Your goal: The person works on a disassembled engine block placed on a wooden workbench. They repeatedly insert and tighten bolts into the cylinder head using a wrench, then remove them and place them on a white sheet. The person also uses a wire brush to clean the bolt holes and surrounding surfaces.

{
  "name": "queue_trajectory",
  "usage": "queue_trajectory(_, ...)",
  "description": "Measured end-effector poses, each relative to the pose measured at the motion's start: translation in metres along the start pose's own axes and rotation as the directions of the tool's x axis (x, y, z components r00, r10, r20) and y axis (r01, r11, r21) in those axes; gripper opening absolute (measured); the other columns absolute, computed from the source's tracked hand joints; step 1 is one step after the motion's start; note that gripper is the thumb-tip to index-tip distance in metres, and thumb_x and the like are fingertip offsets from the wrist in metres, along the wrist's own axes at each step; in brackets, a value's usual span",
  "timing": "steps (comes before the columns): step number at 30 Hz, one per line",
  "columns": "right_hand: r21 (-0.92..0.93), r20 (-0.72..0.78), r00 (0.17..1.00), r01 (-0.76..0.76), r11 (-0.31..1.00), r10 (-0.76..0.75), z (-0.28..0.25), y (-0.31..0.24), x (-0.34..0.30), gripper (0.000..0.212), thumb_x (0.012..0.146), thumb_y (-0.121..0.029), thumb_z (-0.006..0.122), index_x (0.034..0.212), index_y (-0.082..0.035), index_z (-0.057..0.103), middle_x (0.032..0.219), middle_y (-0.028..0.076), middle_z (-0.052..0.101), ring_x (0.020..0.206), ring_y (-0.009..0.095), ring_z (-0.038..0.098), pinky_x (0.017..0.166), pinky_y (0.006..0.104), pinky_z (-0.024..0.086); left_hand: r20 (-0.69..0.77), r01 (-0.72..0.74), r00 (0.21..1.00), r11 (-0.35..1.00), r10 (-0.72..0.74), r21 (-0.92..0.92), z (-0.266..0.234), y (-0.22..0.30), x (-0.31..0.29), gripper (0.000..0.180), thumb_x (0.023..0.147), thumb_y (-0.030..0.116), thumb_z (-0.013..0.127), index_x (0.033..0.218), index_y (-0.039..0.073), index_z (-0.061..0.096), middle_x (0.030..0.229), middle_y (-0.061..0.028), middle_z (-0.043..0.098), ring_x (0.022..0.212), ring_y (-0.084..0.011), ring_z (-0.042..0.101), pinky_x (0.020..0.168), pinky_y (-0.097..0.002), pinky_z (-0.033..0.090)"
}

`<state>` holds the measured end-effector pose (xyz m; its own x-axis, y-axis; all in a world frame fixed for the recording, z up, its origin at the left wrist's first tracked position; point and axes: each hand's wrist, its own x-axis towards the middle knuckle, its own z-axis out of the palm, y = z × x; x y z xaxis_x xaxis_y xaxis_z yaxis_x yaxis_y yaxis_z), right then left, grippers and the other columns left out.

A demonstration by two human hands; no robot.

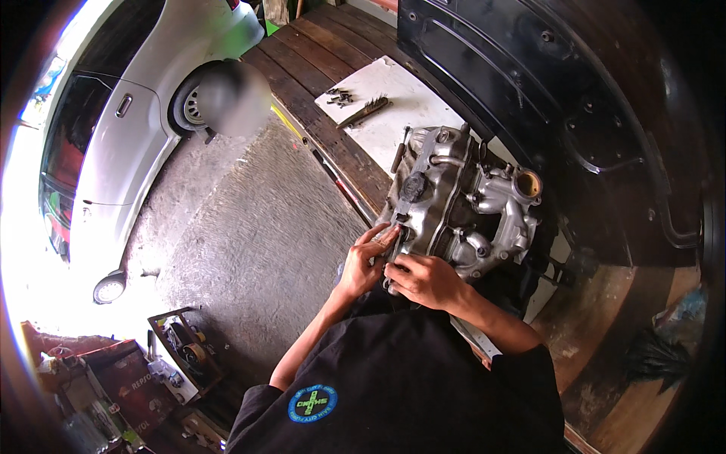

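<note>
A silver-grey engine top [439, 200] lies on the workbench in front of me, with a black round cap [414, 187] on its cover and branching metal pipes on its right side. At its near left corner, my left hand [364, 265] has its fingers stretched out against the cover's edge, beside a small dark fitting. Close by on the right, my right hand [429, 281] is closed, thumb and fingers pinched at the engine's near end. Whatever lies between those fingertips is hidden.
Beyond the engine, a white board [386, 79] carries a wire brush [364, 111] and several small dark bolts [340, 97]. A large black panel [529, 91] stands along the right. Left of the wooden bench [295, 60] are a concrete floor and a white car [121, 144].
</note>
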<state>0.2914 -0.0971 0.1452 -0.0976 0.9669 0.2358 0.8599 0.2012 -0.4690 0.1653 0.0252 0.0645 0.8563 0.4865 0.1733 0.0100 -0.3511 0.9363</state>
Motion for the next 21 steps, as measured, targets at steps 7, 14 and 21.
queue_trajectory(7, 0.128, -0.122, 0.971, -0.191, 0.973, 0.207, -0.022, 0.021, 0.014, 0.017, 0.082, -0.013, 0.072, 0.091, -0.004, 0.06, 0.076, 0.01, 0.063, 0.063, 0.023, 0.066, 0.055, 0.0325, 0.053, 0.036, 0.051, 0.998, 0.997, -0.054, 0.064, -0.003, 0.006, 0.0, 0.07, 0.065, -0.009, 0.052, 0.132, 0.009, 0.058, 0.121, -0.0118, 0.065, 0.135, -0.0278, 0.043, 0.108, -0.0459, 0.034)
queue_trajectory(14, 0.497, 0.127, 0.721, -0.641, 0.585, 0.681, -0.034, 0.083, 0.049, 0.029, 0.09, -0.019, 0.068, 0.077, 0.004, 0.058, 0.059, 0.011, 0.062, 0.053, 0.018, 0.066, 0.047, 0.0326, 0.051, 0.03, 0.025, 0.999, 0.996, -0.027, 0.086, -0.003, 0.001, -0.005, 0.069, 0.063, -0.009, 0.051, 0.129, 0.008, 0.06, 0.132, -0.0076, 0.059, 0.136, -0.0277, 0.041, 0.108, -0.0455, 0.034)
queue_trajectory(21, 0.219, -0.143, 0.78, -0.575, 0.788, 0.609, -0.008, 0.097, 0.044, 0.025, 0.085, -0.017, 0.071, 0.075, 0.001, 0.058, 0.061, 0.016, 0.063, 0.054, 0.027, 0.065, 0.054, 0.0371, 0.05, 0.007, 0.047, 0.999, 0.999, -0.047, 0.005, -0.001, 0.005, -0.006, 0.065, 0.063, -0.009, 0.05, 0.125, 0.005, 0.062, 0.132, -0.0058, 0.059, 0.137, -0.0298, 0.04, 0.108, -0.045, 0.034)
